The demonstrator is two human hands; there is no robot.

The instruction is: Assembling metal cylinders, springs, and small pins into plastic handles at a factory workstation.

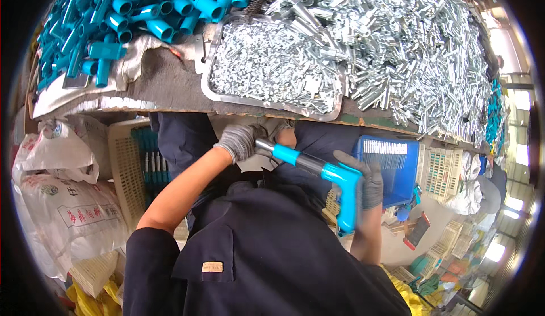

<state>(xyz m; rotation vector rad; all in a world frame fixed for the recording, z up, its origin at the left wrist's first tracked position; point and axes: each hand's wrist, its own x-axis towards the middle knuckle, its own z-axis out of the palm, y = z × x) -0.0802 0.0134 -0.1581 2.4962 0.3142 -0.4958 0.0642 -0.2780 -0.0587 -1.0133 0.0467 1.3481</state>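
Across my lap is a teal pistol-shaped tool [340, 180] with a dark middle tube, a teal collar and a silvery metal tip. My left hand [237, 143], in a grey striped knit glove, is closed around the metal tip end. My right hand [370, 182], also gloved and slightly blurred, wraps the rear of the tool where the body bends into the grip. The grip hangs down toward my body, and some of the right fingers are hidden behind it. Beyond my hands, a metal tray [207, 91] full of small silvery parts sits at the bench edge.
Teal tube-shaped housings [162, 29] are heaped far left on the bench. Loose metal parts [414, 49] pile up at right. A blue bin [406, 188] with metal rods stands right of my legs; a cream crate [120, 162] of teal-handled pieces and white sacks [74, 214] stand left.
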